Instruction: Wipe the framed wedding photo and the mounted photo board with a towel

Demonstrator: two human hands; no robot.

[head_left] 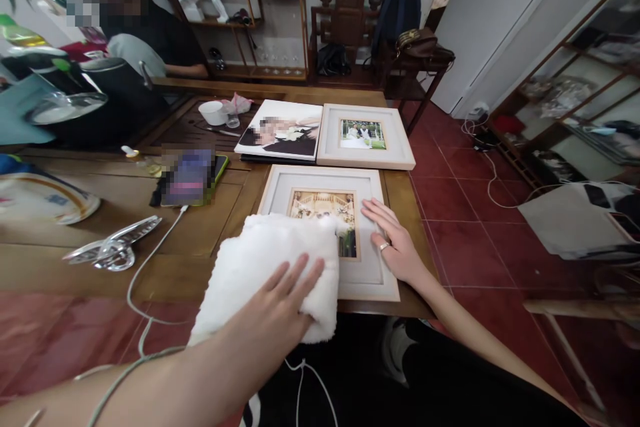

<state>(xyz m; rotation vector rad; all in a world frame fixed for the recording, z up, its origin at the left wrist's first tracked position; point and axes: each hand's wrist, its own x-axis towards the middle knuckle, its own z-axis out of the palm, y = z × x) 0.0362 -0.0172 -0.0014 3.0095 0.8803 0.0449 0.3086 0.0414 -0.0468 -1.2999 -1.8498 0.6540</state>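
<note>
1. While the left hand lies palm down on a white cloth, its fingers stretch forward, slightly apart; cannot tell how its thumb sits.
2. Cloth bunched in thick folds, covering the lower left of a pale frame and reaching past the near edge of the bench.
3. Frame flat, face up, on the bench by its near right corner; part of its photo shows beside the cloth.
4. Right hand rests on the frame's right border, fingers extended, ring on one.
5. Just beyond: a print and a second frame, side by side.
6. To the left: phone, cable plugged in; silver ornament nearer the bench's edge.
7. Farther back: white cup on a dark tray.
8. Person in dark clothing across the bench, far left.
</note>
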